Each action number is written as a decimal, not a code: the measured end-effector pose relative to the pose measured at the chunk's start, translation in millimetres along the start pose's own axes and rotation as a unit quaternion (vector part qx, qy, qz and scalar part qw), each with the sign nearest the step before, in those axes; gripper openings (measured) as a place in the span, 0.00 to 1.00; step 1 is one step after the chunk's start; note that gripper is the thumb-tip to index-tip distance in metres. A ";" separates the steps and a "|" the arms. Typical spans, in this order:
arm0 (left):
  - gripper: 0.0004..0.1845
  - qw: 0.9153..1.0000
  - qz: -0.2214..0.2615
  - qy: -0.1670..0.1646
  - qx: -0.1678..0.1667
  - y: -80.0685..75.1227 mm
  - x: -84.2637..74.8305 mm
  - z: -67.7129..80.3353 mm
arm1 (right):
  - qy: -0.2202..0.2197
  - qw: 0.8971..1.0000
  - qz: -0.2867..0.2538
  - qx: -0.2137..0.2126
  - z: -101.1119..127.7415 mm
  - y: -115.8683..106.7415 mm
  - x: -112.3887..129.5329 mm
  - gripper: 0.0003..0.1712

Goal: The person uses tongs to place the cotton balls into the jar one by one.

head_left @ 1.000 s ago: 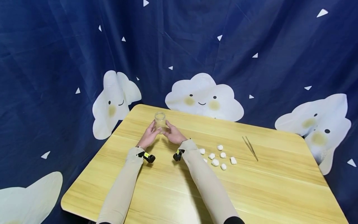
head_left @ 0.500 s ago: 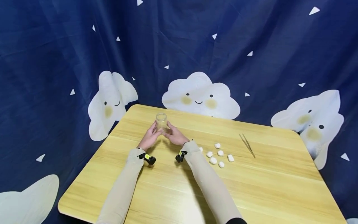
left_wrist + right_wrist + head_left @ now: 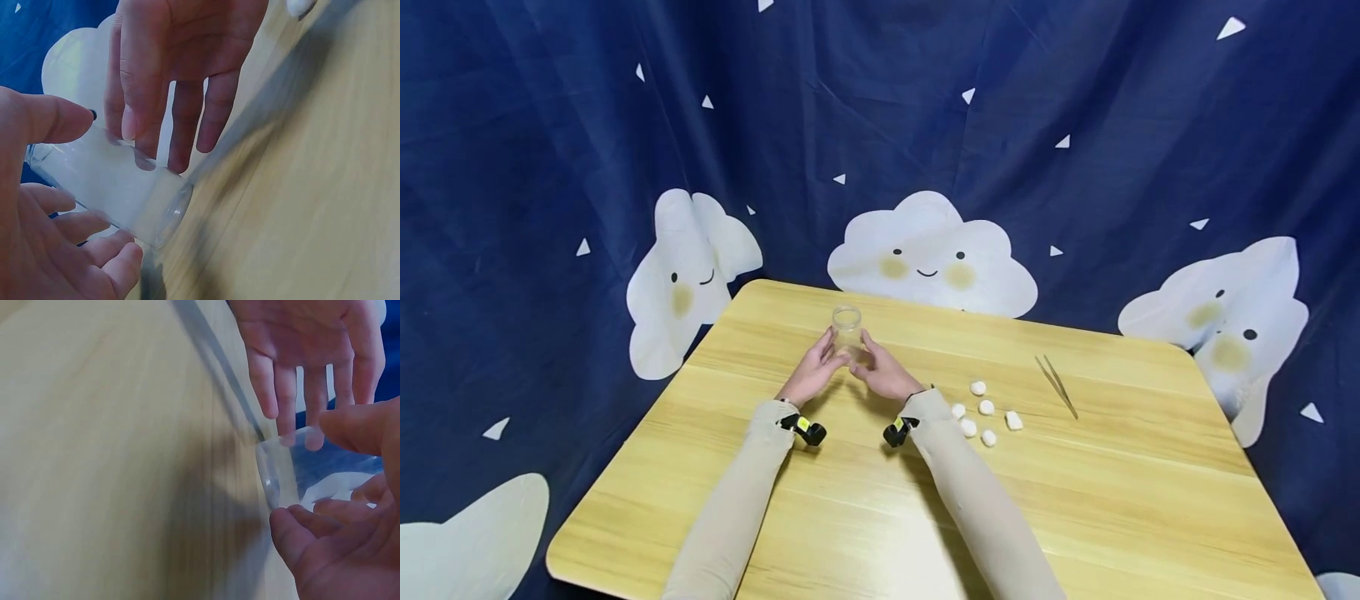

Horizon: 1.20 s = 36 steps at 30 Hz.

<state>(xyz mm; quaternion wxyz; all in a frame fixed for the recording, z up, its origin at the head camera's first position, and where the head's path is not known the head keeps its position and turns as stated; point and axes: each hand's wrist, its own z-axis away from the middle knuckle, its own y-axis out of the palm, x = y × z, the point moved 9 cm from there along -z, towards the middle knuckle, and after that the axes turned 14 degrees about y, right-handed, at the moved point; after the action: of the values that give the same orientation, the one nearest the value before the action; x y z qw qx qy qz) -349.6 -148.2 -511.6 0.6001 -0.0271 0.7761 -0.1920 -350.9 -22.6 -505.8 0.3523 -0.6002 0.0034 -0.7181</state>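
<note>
Pretty early going, by the look of it. Clear glass jar upright and empty between both sets of fingers, nothing inside yet. Left hand cupped on one side, right hand on the other, fingers only gently bent, loosely around the glass rather than clamped. Cotton balls lying off past the right wrist, all loose on the table, and tweezers further out again, well beyond reach of the fingertips, untouched. So basically everything left: tool not picked up, no ball moved.

Head view good for the layout, useless for contact. Left wrist view closer: left thumb pressing the jar wall, left fingers curled under it. Right wrist view a mirror image, with the jar's base showing but blurry.
</note>
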 end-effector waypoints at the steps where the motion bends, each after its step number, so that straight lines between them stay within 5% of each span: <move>1: 0.44 1.000 -0.001 0.000 0.004 2.1 0.0 -0.5 | 0.002 1.000 0.001 -0.001 2.0 -1.2 -1.7 0.49; 24: 0.41 0.997 -0.003 0.035 0.073 50.5 -16.2 -8.0 | 0.027 0.998 -0.038 -0.049 45.5 -29.6 -29.1 0.51; 36: 0.46 0.996 -0.004 0.033 0.081 53.4 -10.6 -15.5 | 0.047 0.995 -0.055 -0.070 51.5 -39.2 -44.9 0.51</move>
<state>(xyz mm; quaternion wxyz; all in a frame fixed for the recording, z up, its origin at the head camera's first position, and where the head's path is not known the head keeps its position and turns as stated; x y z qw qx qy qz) -351.1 -91.8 -516.3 0.5734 0.0248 0.7775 -0.2570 -324.6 51.3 -513.2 0.2686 -0.5882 0.0374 -0.7619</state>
